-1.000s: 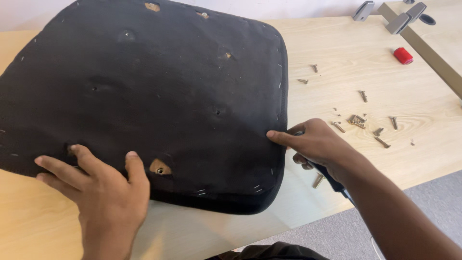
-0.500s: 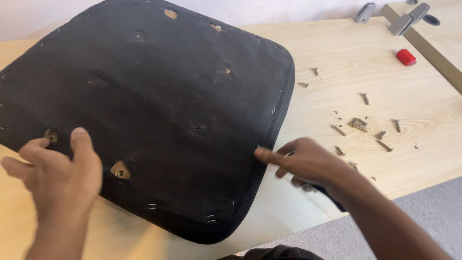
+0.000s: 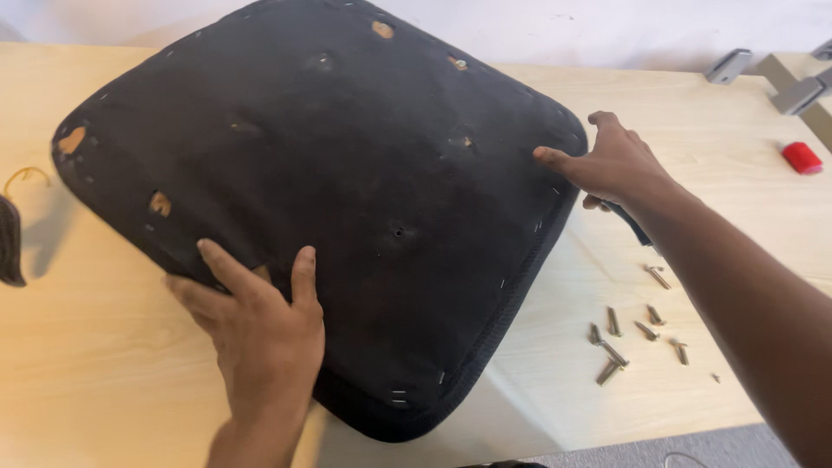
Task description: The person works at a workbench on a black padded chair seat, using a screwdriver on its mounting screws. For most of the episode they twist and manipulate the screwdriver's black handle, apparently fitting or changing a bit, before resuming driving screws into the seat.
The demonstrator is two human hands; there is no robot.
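Note:
A large black seat cushion lies underside up on the light wooden table. Its fabric is stapled along the edge, with a few holes showing tan wood. My left hand lies flat on the near left part of the cushion, fingers spread. My right hand is at the cushion's right corner, its index finger touching the edge. The other fingers curl around a dark tool handle, most of which is hidden under the palm.
Several loose screws lie on the table right of the cushion. A small red object and grey metal brackets are at the far right. A dark object and a thin yellowish loop sit at the left edge.
The cushion has turned clockwise on the table. My right hand moved from the near right edge up to the right corner. My left hand shifted along the near edge.

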